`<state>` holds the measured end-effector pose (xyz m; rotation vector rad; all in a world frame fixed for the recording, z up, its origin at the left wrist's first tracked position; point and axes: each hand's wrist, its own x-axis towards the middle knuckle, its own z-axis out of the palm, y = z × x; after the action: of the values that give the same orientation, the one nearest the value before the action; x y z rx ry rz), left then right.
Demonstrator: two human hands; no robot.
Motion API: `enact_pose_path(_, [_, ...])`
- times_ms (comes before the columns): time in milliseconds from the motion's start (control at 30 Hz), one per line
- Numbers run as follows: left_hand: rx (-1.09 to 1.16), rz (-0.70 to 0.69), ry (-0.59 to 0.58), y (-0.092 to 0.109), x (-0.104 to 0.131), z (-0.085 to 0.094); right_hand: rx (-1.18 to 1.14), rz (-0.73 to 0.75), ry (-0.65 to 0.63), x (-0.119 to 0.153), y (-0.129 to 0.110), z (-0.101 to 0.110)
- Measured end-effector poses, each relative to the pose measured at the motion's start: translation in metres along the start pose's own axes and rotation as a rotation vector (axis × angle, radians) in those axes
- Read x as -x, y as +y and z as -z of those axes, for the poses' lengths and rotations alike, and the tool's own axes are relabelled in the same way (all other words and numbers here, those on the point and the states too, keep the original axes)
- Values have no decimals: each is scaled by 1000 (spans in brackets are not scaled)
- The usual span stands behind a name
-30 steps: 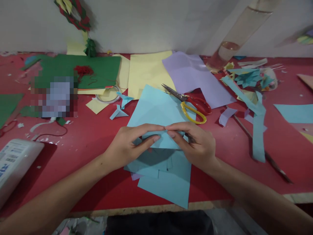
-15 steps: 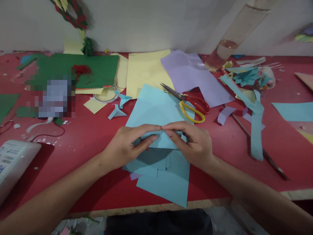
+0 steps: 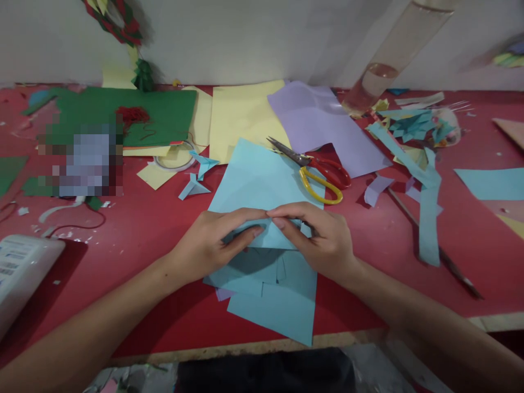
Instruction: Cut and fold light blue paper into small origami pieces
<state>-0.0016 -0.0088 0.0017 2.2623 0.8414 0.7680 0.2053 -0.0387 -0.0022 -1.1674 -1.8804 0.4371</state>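
Both hands hold one light blue paper piece [image 3: 276,236] above a stack of blue sheets [image 3: 272,315]. My left hand [image 3: 216,237] pinches its left part between thumb and fingers. On the other side my right hand [image 3: 321,237] grips the piece near its top edge, the index fingertips of the two hands meeting there. Just beyond the hands, scissors [image 3: 313,164] with a red and a yellow handle lie across a large blue sheet [image 3: 241,174]. Two small folded blue shapes [image 3: 194,187] rest to the left of that sheet.
Yellow [image 3: 245,114] and purple sheets [image 3: 311,120] lie at the back, beside green paper [image 3: 164,109] and a tape roll [image 3: 176,158]. A tilted clear container with liquid [image 3: 376,79], blue strips [image 3: 429,218] and a thin stick [image 3: 458,273] are right. A white box [image 3: 24,267] sits left.
The view has shifted very slightly. Both hands keep the same grip on the blue piece, and nothing else has visibly moved.
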Motion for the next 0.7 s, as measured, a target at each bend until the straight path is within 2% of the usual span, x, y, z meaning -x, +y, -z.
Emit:
enact_pose_path(100, [-28, -10, -12, -1, 0, -1, -22, 1, -16, 1, 2, -1])
enact_pose_path(300, [-185, -26, -165, -5, 1, -1, -32, 24, -89, 1, 5, -3])
enact_pose_path(700, [-333, -136, -156, -10, 3, -3, -19, 45, -124, 2, 6, -4])
